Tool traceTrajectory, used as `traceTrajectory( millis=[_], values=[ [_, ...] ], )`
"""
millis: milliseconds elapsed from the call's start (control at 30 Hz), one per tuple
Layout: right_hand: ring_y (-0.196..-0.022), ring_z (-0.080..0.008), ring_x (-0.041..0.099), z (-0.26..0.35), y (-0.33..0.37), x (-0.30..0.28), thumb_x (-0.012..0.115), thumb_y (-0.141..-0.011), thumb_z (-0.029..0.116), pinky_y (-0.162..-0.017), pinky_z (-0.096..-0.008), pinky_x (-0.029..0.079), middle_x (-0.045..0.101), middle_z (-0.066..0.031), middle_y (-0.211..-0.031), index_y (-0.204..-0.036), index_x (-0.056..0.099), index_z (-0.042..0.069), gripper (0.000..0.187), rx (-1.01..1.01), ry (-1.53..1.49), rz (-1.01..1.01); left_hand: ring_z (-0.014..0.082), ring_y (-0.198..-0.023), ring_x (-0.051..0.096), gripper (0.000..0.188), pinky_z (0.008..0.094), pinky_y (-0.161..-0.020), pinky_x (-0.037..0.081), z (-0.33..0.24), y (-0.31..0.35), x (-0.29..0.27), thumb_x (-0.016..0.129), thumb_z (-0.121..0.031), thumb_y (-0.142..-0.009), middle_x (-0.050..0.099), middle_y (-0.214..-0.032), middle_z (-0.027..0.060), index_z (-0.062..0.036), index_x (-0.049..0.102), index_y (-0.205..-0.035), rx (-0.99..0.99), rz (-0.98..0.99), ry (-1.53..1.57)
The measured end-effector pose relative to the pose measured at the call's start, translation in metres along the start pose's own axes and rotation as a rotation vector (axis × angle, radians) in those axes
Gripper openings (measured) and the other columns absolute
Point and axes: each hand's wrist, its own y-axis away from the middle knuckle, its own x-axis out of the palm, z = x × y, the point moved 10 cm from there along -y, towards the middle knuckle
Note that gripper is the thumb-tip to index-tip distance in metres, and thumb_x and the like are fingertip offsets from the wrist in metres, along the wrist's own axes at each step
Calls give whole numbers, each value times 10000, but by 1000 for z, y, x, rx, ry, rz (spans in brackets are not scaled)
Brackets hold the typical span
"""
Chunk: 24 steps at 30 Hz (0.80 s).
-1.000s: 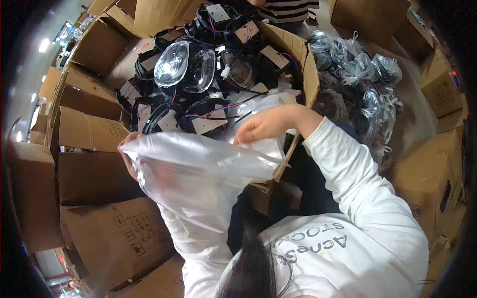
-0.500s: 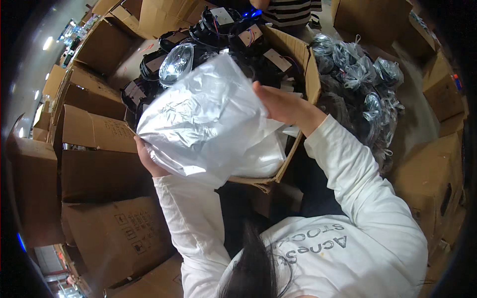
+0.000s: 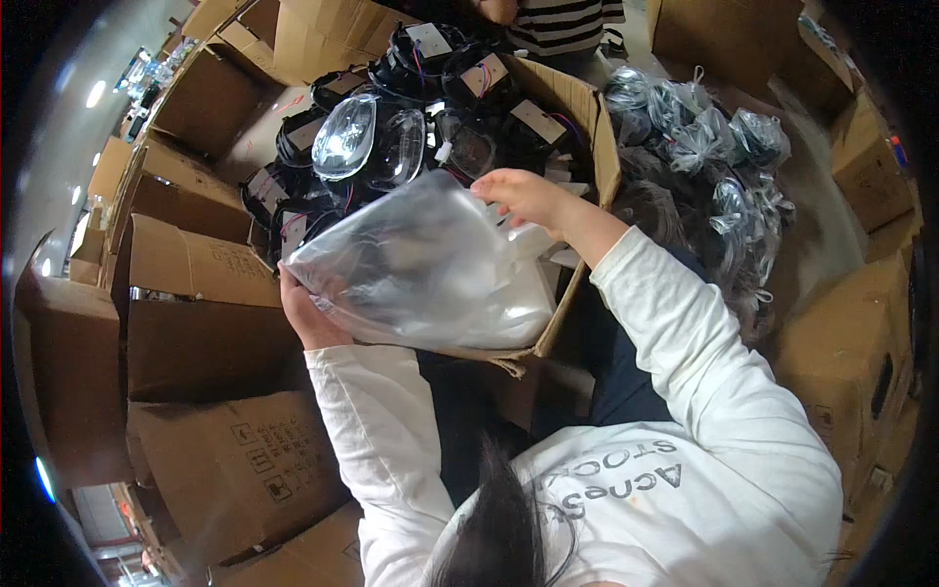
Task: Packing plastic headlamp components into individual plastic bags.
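A clear plastic bag is stretched between my hands over the near side of a large cardboard box. My left hand grips the bag's left edge, its fingers partly behind the film. At the bag's upper right corner my right hand pinches the edge between thumb and fingers. Beneath the bag lie whitish plastic sheets or bags. Just beyond it, black parts with wires and clear rounded lenses, like lamp units, fill the box.
The cardboard box's rim runs along the right. Several units wrapped in knotted plastic bags are heaped on the floor beyond it. Open cartons line my left, and another carton stands at right. A person in a striped garment is at the far side.
The bag has swung lower and flatter, uncovering more of the lamp units behind it. My right hand has moved slightly left and down, its fingers now curled onto the bag's edge.
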Motion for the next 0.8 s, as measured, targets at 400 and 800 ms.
traceTrajectory(
  millis=[400, 800],
  values=[
    [-753, -114, 584, -25, 4, 57, 700, -913, 444, -693, -319, 477, 636, 31, -890, -1009, 683, 125, 334, 118, 25, 310, 186, -724, 679, 364, 297, -611, 600, -15, 27, 83, 465, -420, -1070, 684, -881, 62, -95, 631, -1054, -1, 485, 356],
    [-582, -85, 512, 22, -2, -5, 826, -857, 288, -573, -232, 427, 639, 7, -743, -800, 689, 65, 268, -160, -292, 28, 154, -960, 556, 234, 284, -897, 447, -44, 40, 24, 542, -215, -1030, 591, -1047, 36, -29, 563, -1170, 359, -464, -269]
  ],
)
